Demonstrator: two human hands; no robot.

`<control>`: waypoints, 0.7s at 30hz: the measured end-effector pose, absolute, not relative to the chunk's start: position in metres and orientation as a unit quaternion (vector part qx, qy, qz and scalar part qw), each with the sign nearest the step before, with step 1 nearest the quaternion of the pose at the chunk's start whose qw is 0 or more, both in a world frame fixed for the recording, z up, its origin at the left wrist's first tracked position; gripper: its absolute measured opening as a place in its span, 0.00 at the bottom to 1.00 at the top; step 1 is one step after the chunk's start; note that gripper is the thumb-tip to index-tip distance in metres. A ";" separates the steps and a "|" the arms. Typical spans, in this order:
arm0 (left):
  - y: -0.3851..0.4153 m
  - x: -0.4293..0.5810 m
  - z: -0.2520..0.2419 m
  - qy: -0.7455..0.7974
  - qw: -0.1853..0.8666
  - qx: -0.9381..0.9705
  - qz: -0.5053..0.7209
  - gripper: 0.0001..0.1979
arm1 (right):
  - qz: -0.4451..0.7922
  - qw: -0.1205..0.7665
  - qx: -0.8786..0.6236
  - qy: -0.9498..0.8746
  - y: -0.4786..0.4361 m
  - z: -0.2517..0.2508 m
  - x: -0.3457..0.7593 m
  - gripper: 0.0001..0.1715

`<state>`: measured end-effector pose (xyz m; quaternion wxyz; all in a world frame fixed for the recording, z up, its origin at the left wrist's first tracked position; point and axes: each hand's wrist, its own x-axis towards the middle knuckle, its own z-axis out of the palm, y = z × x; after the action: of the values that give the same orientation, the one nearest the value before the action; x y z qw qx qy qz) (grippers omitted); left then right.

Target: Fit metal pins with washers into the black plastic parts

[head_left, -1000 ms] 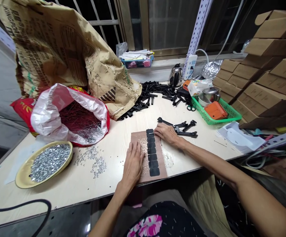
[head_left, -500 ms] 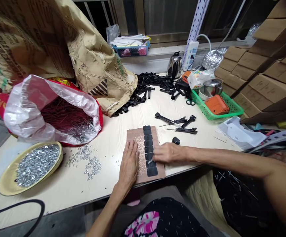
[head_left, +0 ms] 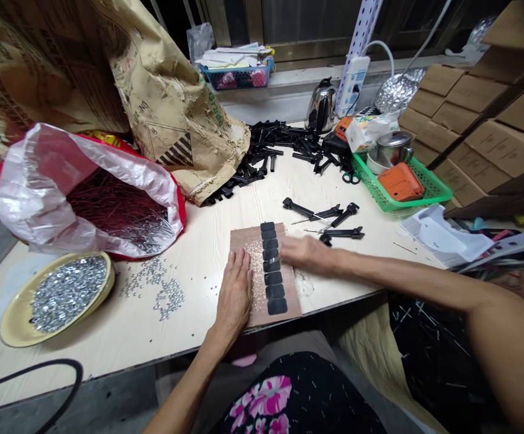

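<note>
A brown board (head_left: 289, 292) lies at the table's front edge with a column of several black pads (head_left: 272, 268) down its middle and fine pale grains on its left half. My left hand (head_left: 235, 292) lies flat and open on the board's left side, fingers together. My right hand (head_left: 304, 254) rests at the board's right edge beside the pads, blurred, its fingers low against the surface. Just beyond it lie a few black plastic handles (head_left: 334, 220) with thin metal pins.
A yellow dish of small silver pieces (head_left: 58, 298) sits front left, with loose ones (head_left: 162, 289) scattered nearby. A plastic bag of metal rods (head_left: 108, 205), a brown paper sack (head_left: 162, 102), a pile of black parts (head_left: 280, 150), a green basket (head_left: 429, 196) and cardboard boxes (head_left: 483, 138) ring the work area.
My right hand went from the black handles down to the lower pads, then back up along the board's right edge. My left hand stayed flat on the board.
</note>
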<state>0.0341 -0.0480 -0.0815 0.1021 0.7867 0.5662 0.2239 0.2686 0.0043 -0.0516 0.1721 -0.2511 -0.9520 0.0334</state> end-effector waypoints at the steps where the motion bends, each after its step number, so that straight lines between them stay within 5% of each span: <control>1: -0.048 0.034 -0.081 0.566 0.101 0.788 0.222 0.23 | 0.030 0.160 -0.232 -0.959 0.003 -0.053 0.269 0.15; 15: -0.053 0.034 -0.084 0.574 0.088 0.784 0.219 0.22 | 0.064 0.110 -0.128 -0.984 -0.037 -0.041 0.269 0.15; 21: -0.057 0.034 -0.087 0.586 0.075 0.778 0.214 0.22 | -0.033 0.139 -0.384 -0.912 0.002 -0.037 0.308 0.16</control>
<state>0.0338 -0.0573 -0.0868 0.0747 0.7778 0.5864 0.2135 0.3082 0.0017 -0.0369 0.1387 -0.3843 -0.9121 -0.0329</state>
